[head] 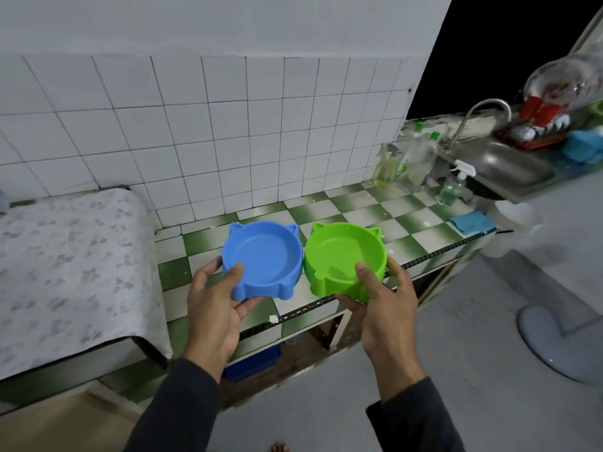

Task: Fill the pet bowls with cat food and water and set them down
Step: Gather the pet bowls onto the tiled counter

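Note:
My left hand (215, 308) grips a blue cat-eared pet bowl (265, 256) by its near rim, thumb inside the rim. A green cat-eared pet bowl (342, 252) is held the same way by my right hand (381, 305). Both bowls hang side by side, nearly touching, just above the front part of the green-and-white checkered counter (355, 210). Both bowls look empty inside. No cat food container shows.
A steel sink (509, 164) with a curved tap (483, 109) lies at the far right, with a dish rack behind it. Spray and soap bottles (417, 154) stand at the counter's back corner. A blue cloth (470, 221) lies near the counter's right end. A cloth-covered appliance (71, 269) stands left.

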Motion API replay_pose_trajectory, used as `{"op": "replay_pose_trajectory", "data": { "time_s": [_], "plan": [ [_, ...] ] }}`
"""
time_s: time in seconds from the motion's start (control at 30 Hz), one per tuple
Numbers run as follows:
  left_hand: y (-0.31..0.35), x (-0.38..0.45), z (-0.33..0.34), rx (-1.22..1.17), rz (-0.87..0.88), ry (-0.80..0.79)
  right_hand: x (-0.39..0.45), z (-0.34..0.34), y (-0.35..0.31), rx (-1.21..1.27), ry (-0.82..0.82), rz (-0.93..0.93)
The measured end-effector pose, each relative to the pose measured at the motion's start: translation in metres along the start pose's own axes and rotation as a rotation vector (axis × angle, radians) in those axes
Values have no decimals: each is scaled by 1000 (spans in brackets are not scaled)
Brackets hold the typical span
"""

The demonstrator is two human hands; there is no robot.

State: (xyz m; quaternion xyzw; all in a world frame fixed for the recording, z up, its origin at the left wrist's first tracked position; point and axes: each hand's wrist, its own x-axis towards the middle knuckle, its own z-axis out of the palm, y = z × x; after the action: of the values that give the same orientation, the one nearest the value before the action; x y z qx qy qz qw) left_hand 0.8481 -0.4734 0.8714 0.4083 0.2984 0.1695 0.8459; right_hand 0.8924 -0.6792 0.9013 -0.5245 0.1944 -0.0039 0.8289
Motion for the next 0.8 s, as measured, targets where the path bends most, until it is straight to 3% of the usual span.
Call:
{"op": "replay_pose_trajectory", "data": {
  "time_s": [0.5, 0.8],
  "plan": [
    [-39, 113, 88, 16, -30, 50, 148, 26, -14, -46, 4, 75],
    [-83, 158, 138, -29, 6, 167, 251, 29, -20, -106, -111, 163]
  ]
}}
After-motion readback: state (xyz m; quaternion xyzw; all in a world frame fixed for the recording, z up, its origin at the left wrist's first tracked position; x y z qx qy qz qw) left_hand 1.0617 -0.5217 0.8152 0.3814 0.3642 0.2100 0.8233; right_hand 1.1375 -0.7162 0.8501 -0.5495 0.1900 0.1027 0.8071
